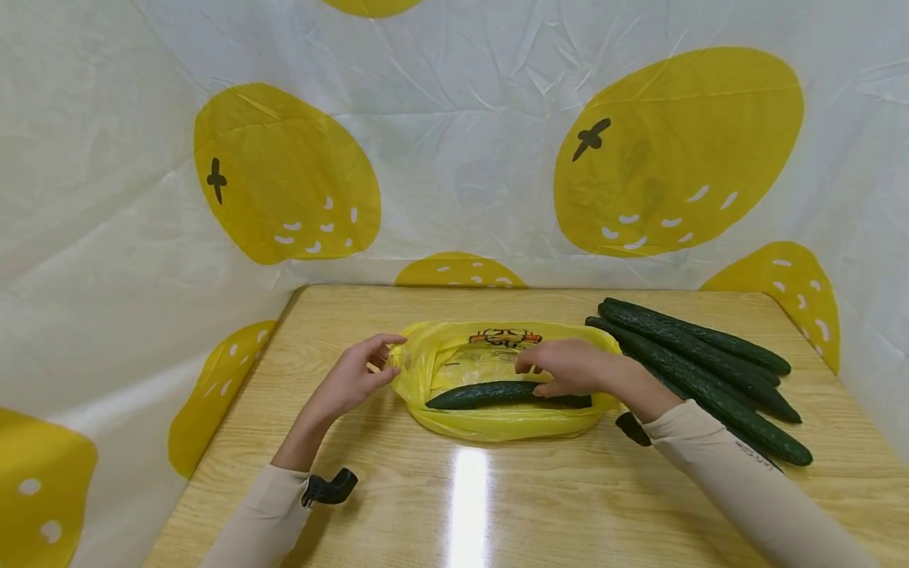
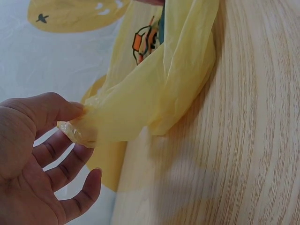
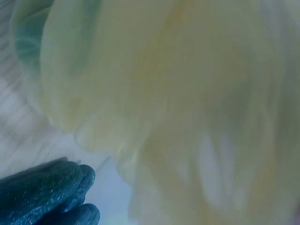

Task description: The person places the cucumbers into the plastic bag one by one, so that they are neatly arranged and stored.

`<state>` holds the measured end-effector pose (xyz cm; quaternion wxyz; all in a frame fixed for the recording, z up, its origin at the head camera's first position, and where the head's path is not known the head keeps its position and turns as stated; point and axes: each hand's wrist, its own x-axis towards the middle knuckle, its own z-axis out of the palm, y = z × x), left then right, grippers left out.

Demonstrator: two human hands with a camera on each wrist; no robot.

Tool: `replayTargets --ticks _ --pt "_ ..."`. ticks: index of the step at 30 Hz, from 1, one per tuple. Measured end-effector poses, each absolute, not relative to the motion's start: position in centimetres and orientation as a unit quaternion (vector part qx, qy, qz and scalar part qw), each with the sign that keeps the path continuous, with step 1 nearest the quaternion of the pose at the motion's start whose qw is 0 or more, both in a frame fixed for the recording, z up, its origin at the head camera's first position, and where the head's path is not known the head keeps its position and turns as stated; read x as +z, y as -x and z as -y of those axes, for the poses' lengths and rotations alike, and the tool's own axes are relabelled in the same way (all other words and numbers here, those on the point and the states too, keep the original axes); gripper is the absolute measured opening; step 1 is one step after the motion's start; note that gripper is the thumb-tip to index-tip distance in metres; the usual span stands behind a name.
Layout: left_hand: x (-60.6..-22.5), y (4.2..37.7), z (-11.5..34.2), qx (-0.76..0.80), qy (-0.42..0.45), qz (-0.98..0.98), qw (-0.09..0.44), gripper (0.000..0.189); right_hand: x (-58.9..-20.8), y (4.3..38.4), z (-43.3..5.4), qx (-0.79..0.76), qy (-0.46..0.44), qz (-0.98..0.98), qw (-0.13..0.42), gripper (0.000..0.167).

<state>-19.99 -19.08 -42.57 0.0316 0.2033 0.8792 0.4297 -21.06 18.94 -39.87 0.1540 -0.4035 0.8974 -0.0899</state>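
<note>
A yellow plastic bag (image 1: 483, 429) lies with its mouth spread wide on the wooden table. Inside it, along the near side, rests one long dark green cucumber (image 1: 472, 395). My left hand (image 1: 358, 371) pinches the bag's gathered left end between thumb and fingers, as the left wrist view shows close up. Reaching in from the right, my right hand (image 1: 575, 368) is over the cucumber's right half, its thumb and fingers apart. Yellow film hides that hand in the right wrist view.
Several more cucumbers (image 1: 710, 379) lie in a bundle on the table (image 1: 398, 505), right of the bag. A white sheet (image 1: 461, 181) printed with yellow fruit hangs behind the table and along both sides.
</note>
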Motion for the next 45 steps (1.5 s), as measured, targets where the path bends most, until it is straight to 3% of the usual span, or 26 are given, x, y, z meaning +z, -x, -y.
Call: replayTargets --ticks 14,27,39,45 --pt "-42.4 19.8 19.1 0.433 -0.204 -0.877 0.036 0.045 -37.5 19.6 -22.7 -0.197 0.372 -0.892 0.163 0.028" --pt "-42.4 19.8 19.1 0.437 -0.202 -0.876 0.039 0.045 -35.9 19.0 -26.3 -0.246 0.342 -0.892 0.166 0.037" --pt "-42.4 19.9 19.3 0.44 -0.207 -0.873 0.038 0.045 -34.7 18.5 -29.1 -0.273 0.323 -0.897 0.128 0.046" --pt "-42.4 19.9 19.4 0.447 -0.205 -0.87 0.04 0.045 -34.7 18.3 -30.7 -0.279 0.305 -0.904 0.109 0.042"
